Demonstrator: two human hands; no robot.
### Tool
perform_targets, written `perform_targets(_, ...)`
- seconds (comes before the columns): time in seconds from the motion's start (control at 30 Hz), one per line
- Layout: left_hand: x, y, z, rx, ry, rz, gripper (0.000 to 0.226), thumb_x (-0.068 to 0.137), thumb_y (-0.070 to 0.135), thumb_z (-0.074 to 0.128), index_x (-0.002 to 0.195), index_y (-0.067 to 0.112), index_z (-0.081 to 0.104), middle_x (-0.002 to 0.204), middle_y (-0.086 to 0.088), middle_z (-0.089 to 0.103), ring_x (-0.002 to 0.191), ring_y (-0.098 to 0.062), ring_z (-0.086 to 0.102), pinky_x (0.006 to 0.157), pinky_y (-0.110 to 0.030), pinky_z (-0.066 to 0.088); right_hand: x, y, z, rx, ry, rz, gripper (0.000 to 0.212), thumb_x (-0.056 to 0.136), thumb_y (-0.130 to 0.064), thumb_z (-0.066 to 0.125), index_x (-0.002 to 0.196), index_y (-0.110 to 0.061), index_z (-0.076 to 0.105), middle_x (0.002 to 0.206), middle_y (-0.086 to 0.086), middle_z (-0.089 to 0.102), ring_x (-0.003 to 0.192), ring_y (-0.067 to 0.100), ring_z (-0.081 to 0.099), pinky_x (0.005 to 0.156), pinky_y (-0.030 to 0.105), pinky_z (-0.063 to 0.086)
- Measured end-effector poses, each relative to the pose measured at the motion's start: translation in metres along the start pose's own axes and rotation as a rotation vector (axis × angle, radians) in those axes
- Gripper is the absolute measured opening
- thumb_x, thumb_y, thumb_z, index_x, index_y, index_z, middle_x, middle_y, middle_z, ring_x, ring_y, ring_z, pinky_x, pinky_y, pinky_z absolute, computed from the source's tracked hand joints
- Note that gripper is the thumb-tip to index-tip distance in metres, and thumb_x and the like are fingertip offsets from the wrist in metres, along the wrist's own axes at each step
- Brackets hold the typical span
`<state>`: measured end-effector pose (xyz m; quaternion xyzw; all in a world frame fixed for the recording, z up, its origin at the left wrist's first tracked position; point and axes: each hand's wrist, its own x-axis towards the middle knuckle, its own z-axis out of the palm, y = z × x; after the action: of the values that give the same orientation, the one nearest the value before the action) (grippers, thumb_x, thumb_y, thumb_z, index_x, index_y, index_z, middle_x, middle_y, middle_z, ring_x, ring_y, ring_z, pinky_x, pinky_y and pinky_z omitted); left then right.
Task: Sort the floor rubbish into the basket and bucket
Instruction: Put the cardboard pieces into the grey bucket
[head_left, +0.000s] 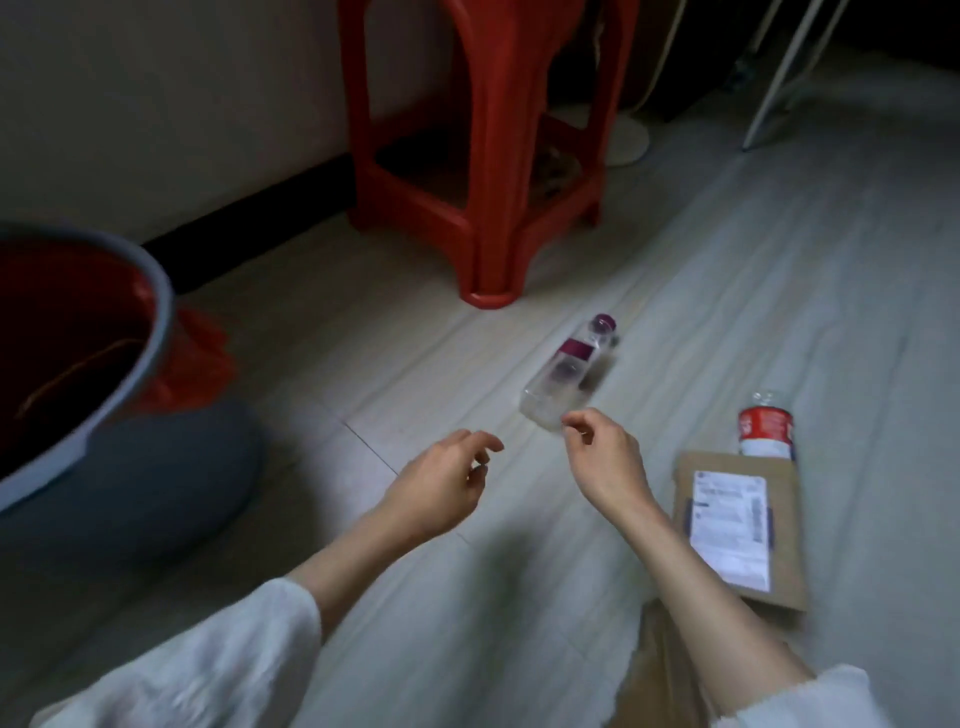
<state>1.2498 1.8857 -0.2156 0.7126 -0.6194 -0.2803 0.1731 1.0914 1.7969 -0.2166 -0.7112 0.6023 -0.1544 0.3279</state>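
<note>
A clear plastic bottle (566, 374) with a purple cap and purple label band lies on the pale floor, cap pointing away from me. My right hand (605, 457) hovers at the bottle's base with its fingers loosely curled; it has no clear hold on the bottle. My left hand (441, 488) hangs beside it to the left, fingers relaxed and holding nothing. A grey bucket (162, 306) lined with a red bag stands at the left edge. No basket is in view.
A second bottle (766, 426) with a red label lies to the right, touching a brown cardboard mailer (779, 587) with a white shipping label. More cardboard (660, 670) shows under my right forearm. A red plastic stool (488, 156) stands behind the bottle, near the wall.
</note>
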Motion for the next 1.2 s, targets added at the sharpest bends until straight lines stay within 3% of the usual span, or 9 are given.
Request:
perform_targets(0.17,0.009,0.028,0.066,0.074,-0.254,0.083,0.033,0.095,0.024,0.043,0.129,0.023,0.045,0.125,0.001,0.050,0.112,-0.017,0.051,0.091,-0.034,0.045,-0.019,0.088,-0.024,-0.254,0.196,0.244,0.032,0.090,-0.017,0.053,0.120,-0.011,0.059,0.128,0.012,0.056,0.123,0.034,0.044,0.100,0.041,0.034)
perform_targets(0.3,0.006,0.050,0.122,0.100,-0.445,0.152,0.042,0.095,0.033,0.045,0.134,0.021,0.037,0.132,-0.004,0.046,0.117,-0.022,0.048,0.093,-0.038,0.045,-0.036,0.132,-0.041,-0.348,0.259,0.469,0.057,0.088,-0.029,0.058,0.139,-0.015,0.036,0.147,0.009,0.030,0.135,0.030,0.024,0.108,0.047,0.024)
perform_targets(0.47,0.002,0.066,0.173,-0.150,-0.584,-0.217,0.049,0.085,0.040,0.061,0.123,0.016,0.042,0.118,-0.005,0.059,0.103,-0.020,0.057,0.088,-0.033,0.048,-0.038,0.162,-0.048,-0.218,0.259,0.681,0.095,0.078,-0.037,0.071,0.147,-0.009,0.012,0.150,0.012,0.021,0.136,0.033,0.025,0.104,0.050,0.030)
perform_targets(0.6,-0.010,0.076,0.193,-0.183,-0.594,-0.224,0.039,0.086,0.035,0.061,0.119,0.021,0.044,0.116,-0.001,0.063,0.099,-0.016,0.060,0.087,-0.033,0.052,-0.038,0.181,-0.044,-0.044,0.196,0.799,0.100,0.075,-0.032,0.075,0.146,-0.007,0.009,0.145,0.020,0.029,0.131,0.038,0.032,0.105,0.042,0.031)
perform_targets(0.77,-0.004,0.088,0.202,-0.335,-0.563,-0.373,0.041,0.085,0.018,0.063,0.118,0.017,0.039,0.108,-0.005,0.061,0.094,-0.019,0.060,0.079,-0.028,0.051,-0.035,0.177,-0.033,-0.044,0.228,0.771,0.092,0.074,-0.021,0.077,0.143,-0.005,0.018,0.139,0.023,0.037,0.127,0.039,0.039,0.102,0.040,0.034)
perform_targets(0.83,0.000,0.089,0.198,-0.390,-0.524,-0.462,0.031,0.084,0.011,0.063,0.111,0.013,0.048,0.099,-0.003,0.058,0.088,-0.017,0.055,0.075,-0.024,0.047,-0.032,0.171,-0.030,-0.065,0.259,0.734,0.075,0.077,-0.014,0.072,0.137,-0.002,0.028,0.135,0.023,0.042,0.123,0.039,0.044,0.097,0.040,0.038)
perform_targets(0.93,0.006,0.082,0.185,-0.353,-0.533,-0.454,0.010,0.085,0.009,0.059,0.093,0.014,0.059,0.094,-0.004,0.058,0.085,-0.016,0.053,0.072,-0.024,0.045,-0.029,0.159,-0.035,-0.058,0.323,0.691,0.041,0.084,-0.005,0.059,0.122,-0.002,0.044,0.125,0.019,0.054,0.113,0.037,0.053,0.084,0.036,0.044)
perform_targets(1.0,0.009,0.073,0.172,-0.333,-0.521,-0.437,0.014,0.087,0.010,0.055,0.099,0.012,0.062,0.102,-0.008,0.062,0.091,-0.019,0.056,0.077,-0.026,0.045,-0.030,0.145,-0.040,-0.021,0.349,0.656,0.030,0.087,-0.005,0.054,0.116,-0.005,0.052,0.119,0.017,0.059,0.109,0.036,0.055,0.081,0.034,0.044)
perform_targets(1.2,0.013,0.049,0.113,-0.240,-0.177,-0.453,0.023,0.089,0.010,0.047,0.107,0.011,0.062,0.111,-0.014,0.065,0.102,-0.031,0.059,0.083,-0.029,0.045,-0.016,0.084,-0.041,0.179,0.380,0.524,0.022,0.089,-0.015,0.050,0.106,-0.012,0.063,0.109,0.014,0.066,0.101,0.035,0.058,0.079,0.033,0.044)
